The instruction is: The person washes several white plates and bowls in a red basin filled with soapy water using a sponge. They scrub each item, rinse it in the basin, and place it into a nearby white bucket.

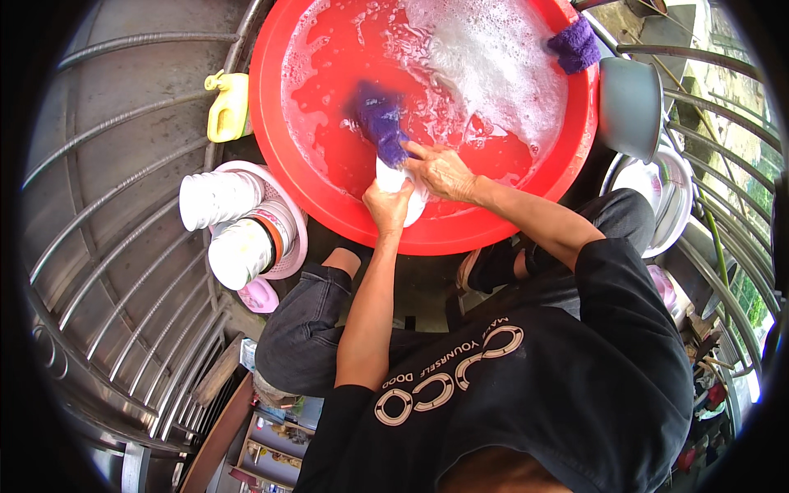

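My left hand grips a white dish, likely a bowl, tilted over the near side of a large red plastic basin. In my right hand is a purple cloth, its near end against the dish and its far end blurred over the water. The hands partly cover the dish, so its full shape is hidden. Soapy water stands in the basin, with thick white foam toward the far right. A second purple cloth hangs over the right rim.
Left of the basin, a pink plastic basket holds stacked white bowls. A yellow jug stands against the basin's left side. On the right are a grey pot and a white basin with dishes. Metal railings flank both sides.
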{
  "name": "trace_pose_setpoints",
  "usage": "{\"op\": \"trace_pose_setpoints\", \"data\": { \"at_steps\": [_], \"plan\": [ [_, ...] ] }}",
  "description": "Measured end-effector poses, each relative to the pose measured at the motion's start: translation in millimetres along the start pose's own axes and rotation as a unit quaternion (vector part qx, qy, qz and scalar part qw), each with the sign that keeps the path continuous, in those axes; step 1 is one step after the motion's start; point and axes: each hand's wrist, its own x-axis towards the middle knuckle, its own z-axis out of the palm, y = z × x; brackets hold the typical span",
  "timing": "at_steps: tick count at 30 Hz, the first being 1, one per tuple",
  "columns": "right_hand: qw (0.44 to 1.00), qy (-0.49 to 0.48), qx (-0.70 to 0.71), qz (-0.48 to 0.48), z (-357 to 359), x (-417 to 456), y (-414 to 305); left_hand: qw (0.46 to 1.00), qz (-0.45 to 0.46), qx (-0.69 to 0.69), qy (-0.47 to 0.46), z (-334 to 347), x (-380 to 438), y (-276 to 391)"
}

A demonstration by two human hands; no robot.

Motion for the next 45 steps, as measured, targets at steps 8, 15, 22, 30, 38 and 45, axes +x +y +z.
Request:
{"op": "trace_pose_setpoints", "data": {
  "at_steps": [8, 15, 22, 30, 38, 45],
  "plan": [
    [0.992, -0.063, -0.023, 0.111, 23, 36, 21, 0.998, -0.036, 0.030, 0.044, 10, 0, 6],
    [0.990, -0.087, -0.022, 0.107, 5, -4, -8, 0.990, -0.110, -0.088, 0.031, 4, 11, -1],
    [0.923, -0.268, -0.179, 0.208, 16, -7, 73, 0.989, -0.080, -0.113, -0.059, -33, -12, 37],
    [0.635, -0.062, 0.712, 0.292, -58, -45, 23, 0.957, 0.030, -0.280, -0.067, -83, -29, 129],
    [0.749, 0.043, 0.652, 0.109, -158, -50, -39, 0.937, 0.016, -0.254, -0.239, -122, -30, 193],
    [0.898, 0.012, 0.438, 0.048, -225, -52, -72, 0.945, 0.107, -0.017, -0.309, -127, -43, 230]
  ]
}}
